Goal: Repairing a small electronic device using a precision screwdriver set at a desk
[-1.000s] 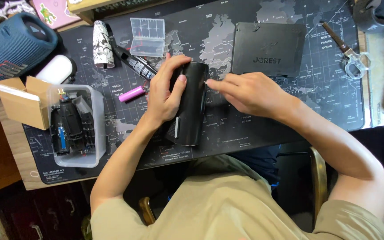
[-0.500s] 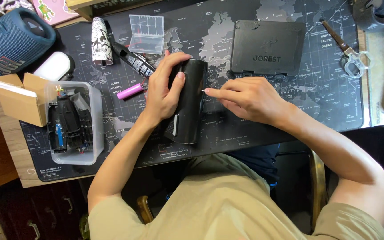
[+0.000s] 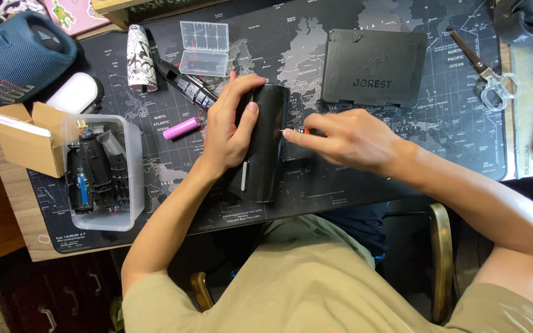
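Observation:
A black cylindrical device (image 3: 265,148) lies lengthwise on a dark desk mat printed with a world map (image 3: 451,142). My left hand (image 3: 229,126) wraps over its upper left side and grips it. My right hand (image 3: 347,139) comes in from the right, holding a small screwdriver with an orange collar (image 3: 303,131); its tip touches the cylinder's right side. The fingers hide most of the tool.
A clear plastic tub (image 3: 103,172) holds black parts at the left, beside a cardboard box (image 3: 23,139). A pink battery cell (image 3: 181,128), a clear case (image 3: 203,48), a black flat case (image 3: 374,68), scissors (image 3: 485,77) and a blue speaker (image 3: 16,58) surround the work.
My right hand shifted slightly left, bringing the screwdriver tip against the cylinder's side. My left hand keeps its grip on the cylinder.

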